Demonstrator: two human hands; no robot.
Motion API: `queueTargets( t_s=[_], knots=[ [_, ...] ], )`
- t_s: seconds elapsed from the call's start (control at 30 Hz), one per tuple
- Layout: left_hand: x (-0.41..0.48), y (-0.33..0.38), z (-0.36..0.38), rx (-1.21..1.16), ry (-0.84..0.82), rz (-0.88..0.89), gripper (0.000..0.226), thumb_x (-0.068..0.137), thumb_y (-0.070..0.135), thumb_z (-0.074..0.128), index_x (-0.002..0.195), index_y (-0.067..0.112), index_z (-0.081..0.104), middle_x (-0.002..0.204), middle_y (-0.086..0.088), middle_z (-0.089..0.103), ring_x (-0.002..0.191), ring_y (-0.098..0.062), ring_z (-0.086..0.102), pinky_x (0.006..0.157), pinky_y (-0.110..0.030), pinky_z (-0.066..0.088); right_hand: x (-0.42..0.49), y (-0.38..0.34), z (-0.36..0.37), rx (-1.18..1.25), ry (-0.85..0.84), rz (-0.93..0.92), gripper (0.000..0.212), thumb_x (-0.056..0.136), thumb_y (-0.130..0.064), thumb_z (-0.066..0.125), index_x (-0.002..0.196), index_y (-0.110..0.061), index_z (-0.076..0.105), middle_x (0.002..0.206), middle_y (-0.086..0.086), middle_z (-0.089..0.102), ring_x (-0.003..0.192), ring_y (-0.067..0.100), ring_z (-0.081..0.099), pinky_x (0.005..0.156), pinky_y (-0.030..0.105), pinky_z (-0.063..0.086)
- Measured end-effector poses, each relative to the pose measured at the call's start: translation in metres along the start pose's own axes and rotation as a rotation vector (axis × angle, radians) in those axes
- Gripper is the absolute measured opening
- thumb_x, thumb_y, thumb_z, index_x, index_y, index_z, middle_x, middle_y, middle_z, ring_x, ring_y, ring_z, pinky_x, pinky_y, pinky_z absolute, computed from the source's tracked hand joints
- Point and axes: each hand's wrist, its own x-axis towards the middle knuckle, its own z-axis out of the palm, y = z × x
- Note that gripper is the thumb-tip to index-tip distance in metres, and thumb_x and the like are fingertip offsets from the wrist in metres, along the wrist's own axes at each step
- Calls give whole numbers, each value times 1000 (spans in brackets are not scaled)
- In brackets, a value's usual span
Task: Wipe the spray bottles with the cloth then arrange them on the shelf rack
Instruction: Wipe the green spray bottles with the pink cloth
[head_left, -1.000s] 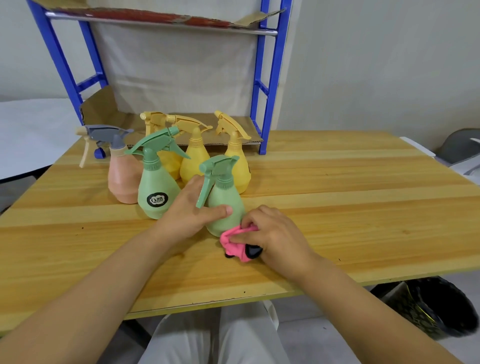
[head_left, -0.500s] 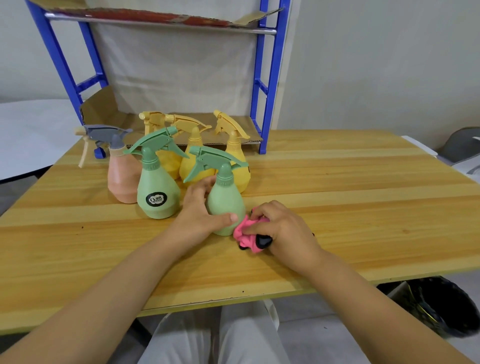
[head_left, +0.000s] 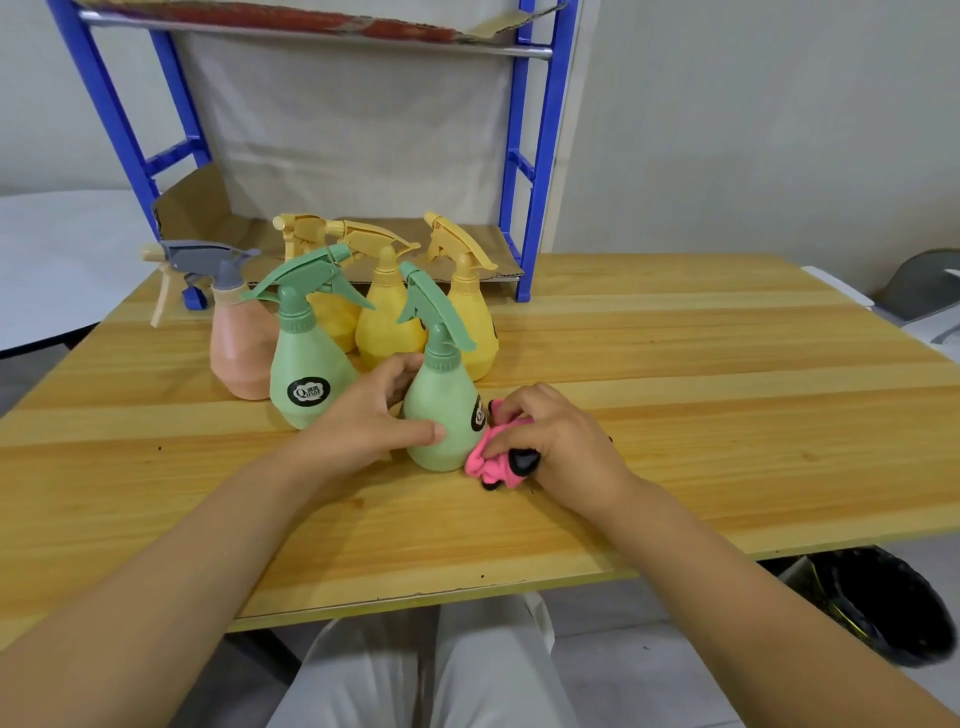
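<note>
looking down through the head camera, i judge the wiping step to be in hand, on what seems the first bottle. the left hand (head_left: 363, 421) grips the near green bottle (head_left: 441, 410), thumb across its front and fingers curled round its back, holding it upright on the table (head_left: 701, 364). the right hand (head_left: 556, 436) is clenched round a bunched pink cloth (head_left: 488, 465), pressing it against the bottle's lower right side, just beside the black label there.

behind and to the left stand the others, close together: a second green bottle (head_left: 306, 374) touching the left wrist, a peach bottle (head_left: 239, 353) with a grey trigger, and three yellow bottles (head_left: 387, 322). past them the blue rack (head_left: 540, 156) rises at the table's far edge, its bottom shelf lined with cardboard (head_left: 208, 208). i see no bottle on it, so arranging looks not yet begun.

next, i reckon, the left hand must turn the bottle so the cloth meets the unwiped sides, then the neck and trigger. carrying it to the rack calls for a lift high enough to clear the trigger heads of the group, which stands between my hands and the shelf.
</note>
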Motion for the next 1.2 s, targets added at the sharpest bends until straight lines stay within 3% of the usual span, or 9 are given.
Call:
queueTargets(
  t_s=[0.17, 0.23, 0.33, 0.47, 0.63, 0.77, 0.97, 1.07, 1.2],
  knots=[
    [-4, 4, -2, 82, -59, -33, 88, 51, 40, 71, 130, 34, 33, 125, 20, 45, 116, 10, 44, 102, -20, 37, 1, 2, 3, 1, 28, 28, 27, 62, -9, 84, 83, -24, 76, 89, 2, 61, 85, 24, 55, 52, 35, 49],
    [-6, 2, 4, 256, 52, -28, 89, 47, 56, 68, 126, 40, 31, 124, 10, 37, 120, -6, 37, 104, -29, 33, -1, -4, 4, -20, 40, -14, 23, 66, -15, 82, 86, -25, 76, 88, 2, 60, 83, 24, 55, 52, 34, 48],
    [-8, -2, 13, 320, 197, 31, 94, 39, 67, 67, 122, 36, 34, 118, 4, 38, 116, -11, 38, 98, -29, 33, -4, -18, 8, -26, 32, -86, 20, 71, -24, 77, 91, -26, 75, 87, 1, 59, 81, 22, 52, 52, 30, 45],
    [-6, -4, 10, 162, 218, 3, 97, 39, 48, 83, 124, 28, 40, 117, 9, 53, 111, -9, 52, 98, -32, 45, -4, -32, 12, -44, -9, -140, 24, 73, -18, 75, 96, -25, 74, 84, 3, 57, 79, 22, 50, 49, 29, 42],
    [-6, -7, 2, 117, 163, -27, 90, 38, 43, 80, 118, 27, 44, 116, 9, 58, 112, -7, 55, 96, -28, 46, -1, -21, 5, -1, -46, -135, 32, 67, -8, 80, 93, -26, 75, 84, 2, 59, 77, 24, 54, 52, 29, 43],
    [-8, -3, -6, 52, 50, -35, 77, 41, 38, 79, 112, 34, 48, 114, 14, 61, 108, 6, 57, 87, -14, 46, 4, -7, 1, 32, -48, -52, 30, 64, -8, 83, 85, -29, 75, 86, -1, 59, 82, 24, 57, 54, 35, 49],
    [-10, -1, -5, 34, -20, -43, 72, 55, 26, 71, 121, 40, 44, 121, 20, 55, 114, 7, 49, 96, -21, 41, 7, 3, 3, 63, 7, 81, 30, 63, -1, 81, 78, -27, 75, 86, -2, 59, 83, 22, 55, 56, 40, 51],
    [-11, 0, -7, 121, -28, -49, 83, 53, 41, 65, 131, 44, 36, 134, 17, 40, 129, -6, 36, 109, -30, 31, 6, 1, 2, 45, 37, 123, 31, 65, -1, 80, 81, -27, 75, 85, -4, 59, 83, 20, 53, 57, 39, 50],
    [-14, 3, 1, 256, 45, -25, 92, 47, 62, 65, 131, 38, 37, 119, 10, 36, 109, 2, 40, 83, -4, 34, 2, -5, 2, 14, 55, 71, 30, 64, -3, 81, 83, -26, 76, 84, -1, 60, 80, 23, 54, 54, 36, 48]
  ],
)
